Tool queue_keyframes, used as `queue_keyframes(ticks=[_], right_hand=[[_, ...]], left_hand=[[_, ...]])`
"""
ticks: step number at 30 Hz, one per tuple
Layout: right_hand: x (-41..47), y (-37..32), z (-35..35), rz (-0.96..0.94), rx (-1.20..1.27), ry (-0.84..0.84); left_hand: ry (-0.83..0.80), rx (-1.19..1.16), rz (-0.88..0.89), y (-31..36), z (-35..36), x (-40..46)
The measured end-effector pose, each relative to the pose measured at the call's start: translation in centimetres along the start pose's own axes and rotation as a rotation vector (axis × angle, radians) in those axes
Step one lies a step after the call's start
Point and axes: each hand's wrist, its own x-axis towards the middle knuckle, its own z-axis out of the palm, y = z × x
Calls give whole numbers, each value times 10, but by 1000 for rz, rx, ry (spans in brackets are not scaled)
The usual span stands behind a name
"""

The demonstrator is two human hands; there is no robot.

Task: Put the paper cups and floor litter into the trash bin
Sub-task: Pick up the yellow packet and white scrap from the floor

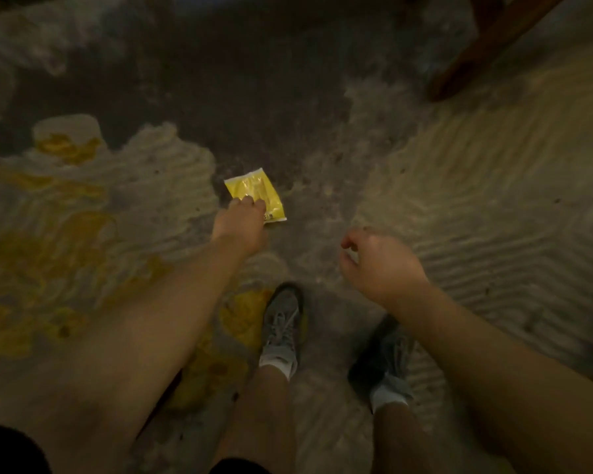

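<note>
I'm picking up litter: my left hand (242,222) has fingertips on the yellow packet (258,193) lying flat on the carpet (476,186), not yet pinched. Right hand (380,265) loosely curled, empty. Next: pinch, lift.

The packet (259,193) looks like thin plastic film, glossy yellow, with a paler sealed edge and slight wrinkles that catch the light. The carpet (476,186) under it is matt pile: ribbed and coarse in the pale patches, flatter and speckled with grit in the dark ones, with dull yellow blotches. The shoes (283,323) are grey mesh cloth with laces, and the socks are white knit. The leg (486,42) at upper right looks like dark, smooth wood.
</note>
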Motion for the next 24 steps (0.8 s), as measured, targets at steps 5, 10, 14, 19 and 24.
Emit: queue_keyframes(ticks=[5, 10, 14, 19, 24], right_hand=[[68, 60, 63, -12, -35, -14], [105, 104, 99, 27, -38, -32], [120, 118, 102, 36, -8, -21], [124, 105, 84, 61, 20, -13], [134, 104, 80, 25, 21, -6]], left_hand=[[-11, 46, -47, -1, 81, 83], [17, 172, -49, 0, 125, 134], [25, 153, 14, -2, 126, 149], [-31, 117, 27, 2, 110, 146], [-96, 98, -69, 7, 127, 165]])
